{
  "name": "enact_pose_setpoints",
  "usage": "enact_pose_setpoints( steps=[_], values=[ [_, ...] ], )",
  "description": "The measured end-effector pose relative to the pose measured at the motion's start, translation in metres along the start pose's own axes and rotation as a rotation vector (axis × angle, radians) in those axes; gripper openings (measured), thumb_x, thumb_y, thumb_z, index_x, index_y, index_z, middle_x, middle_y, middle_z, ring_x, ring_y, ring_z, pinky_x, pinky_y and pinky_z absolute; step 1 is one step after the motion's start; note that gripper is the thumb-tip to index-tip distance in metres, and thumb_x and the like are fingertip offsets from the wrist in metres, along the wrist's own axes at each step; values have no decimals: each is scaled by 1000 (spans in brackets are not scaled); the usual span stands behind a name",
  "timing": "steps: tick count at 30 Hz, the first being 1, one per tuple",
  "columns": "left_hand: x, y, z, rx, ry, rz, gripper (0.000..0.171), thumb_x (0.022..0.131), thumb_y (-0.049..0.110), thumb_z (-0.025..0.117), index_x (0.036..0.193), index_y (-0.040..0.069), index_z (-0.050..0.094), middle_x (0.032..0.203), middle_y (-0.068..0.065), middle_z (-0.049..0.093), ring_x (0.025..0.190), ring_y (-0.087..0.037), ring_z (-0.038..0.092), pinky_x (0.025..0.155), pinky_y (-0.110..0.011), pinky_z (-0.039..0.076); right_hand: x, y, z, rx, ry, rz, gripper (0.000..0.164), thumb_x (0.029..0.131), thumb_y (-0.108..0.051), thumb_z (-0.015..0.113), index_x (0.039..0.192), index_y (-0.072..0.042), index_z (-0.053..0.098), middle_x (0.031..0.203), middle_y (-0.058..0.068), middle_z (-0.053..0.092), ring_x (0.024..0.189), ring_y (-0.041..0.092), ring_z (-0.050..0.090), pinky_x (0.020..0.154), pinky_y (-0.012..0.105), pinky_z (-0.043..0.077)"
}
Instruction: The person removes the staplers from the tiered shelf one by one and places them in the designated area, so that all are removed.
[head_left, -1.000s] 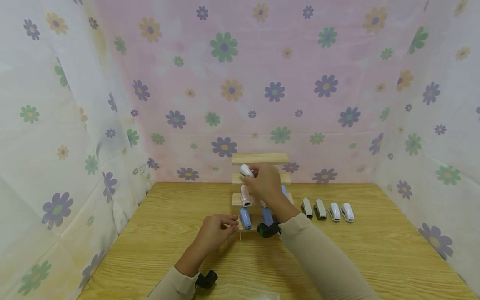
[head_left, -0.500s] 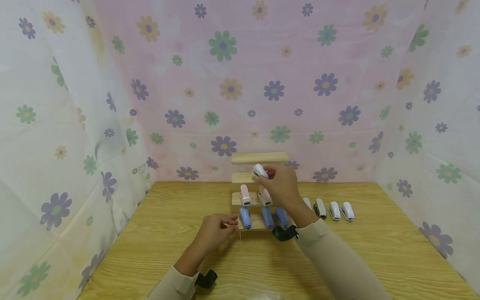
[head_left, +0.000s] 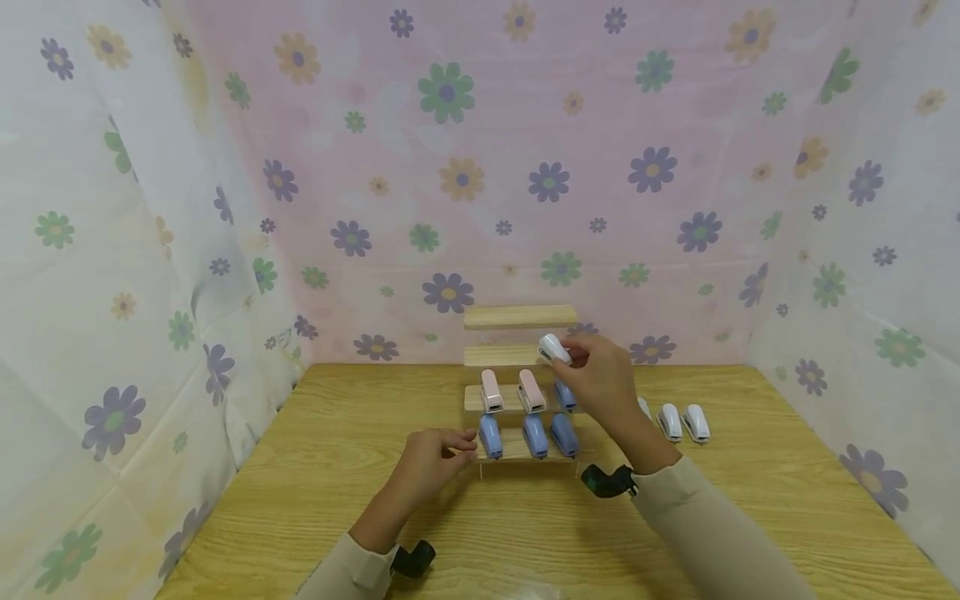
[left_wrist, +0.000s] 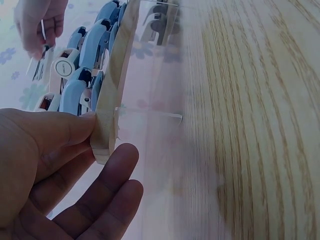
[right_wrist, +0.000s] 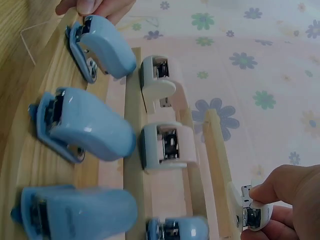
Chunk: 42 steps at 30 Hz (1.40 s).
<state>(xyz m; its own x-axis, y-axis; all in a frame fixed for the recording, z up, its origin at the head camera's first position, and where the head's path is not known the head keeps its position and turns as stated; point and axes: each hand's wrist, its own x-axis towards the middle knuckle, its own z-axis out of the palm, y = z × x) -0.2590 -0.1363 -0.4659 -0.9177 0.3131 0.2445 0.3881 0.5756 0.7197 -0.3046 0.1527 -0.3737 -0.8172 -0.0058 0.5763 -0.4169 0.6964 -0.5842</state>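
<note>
My right hand (head_left: 603, 379) pinches a small white stapler (head_left: 553, 347) at the right end of the rack's third board; whether it touches the board, I cannot tell. The right wrist view shows thumb and fingers around that stapler (right_wrist: 253, 216). With thumb and fingers, my left hand (head_left: 433, 458) grips the left end of the lowest board of the wooden rack (left_wrist: 106, 127). Three blue staplers (head_left: 535, 437) stand on that board. Above them, two pink staplers (head_left: 530, 392) and a blue stapler (head_left: 565, 395) stand on the second board.
The rack's top board (head_left: 520, 317) lies behind the third one. Clear supports carry the boards. White staplers (head_left: 696, 423) stand on the wooden table (head_left: 337, 417) to the right, one partly hidden by my right hand. Flowered cloth (head_left: 495, 133) hangs at the back and sides.
My right hand has carried the white stapler from the left part of the third board to its right end, uncovering the pink and blue staplers. My left hand stays at the rack.
</note>
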Motion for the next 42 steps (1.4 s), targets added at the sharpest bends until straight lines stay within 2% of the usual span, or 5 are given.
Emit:
enact_pose_setpoints(
  steps=[11,19,30,36,42],
  values=[
    [-1,2,0,-25,1,-16,15,95,19,77,106,11,83,127,0,74,108,-22,73,74,-22,58,-16,24,-23,-15,13,56,34,92,-21,78,121,-5,76,100,12,77,86,28,75,63,37,60],
    [0,0,2,-12,1,-6,15,95,20,77,106,11,83,127,0,75,110,-23,72,76,-23,58,-29,45,-40,-68,63,78,32,92,-24,78,119,-7,77,95,13,79,84,30,76,61,35,58],
    [-1,1,0,-15,1,-14,16,95,20,77,106,11,83,127,0,74,112,-23,72,77,-24,58,-45,73,-61,-121,96,121,37,93,-24,78,123,-3,74,98,17,78,87,34,77,56,26,56],
    [-1,2,0,-4,2,-19,16,96,20,77,107,11,83,127,1,75,114,-24,71,80,-26,59,-54,91,-77,-163,100,190,38,95,-28,76,126,-7,75,101,18,78,89,36,76,53,22,52],
    [-1,1,0,2,-3,-23,15,96,21,77,106,12,83,126,1,75,115,-24,71,80,-26,59,-61,108,-92,-200,78,263,42,96,-35,73,128,-8,73,106,19,77,90,34,75,51,24,50]
  ],
)
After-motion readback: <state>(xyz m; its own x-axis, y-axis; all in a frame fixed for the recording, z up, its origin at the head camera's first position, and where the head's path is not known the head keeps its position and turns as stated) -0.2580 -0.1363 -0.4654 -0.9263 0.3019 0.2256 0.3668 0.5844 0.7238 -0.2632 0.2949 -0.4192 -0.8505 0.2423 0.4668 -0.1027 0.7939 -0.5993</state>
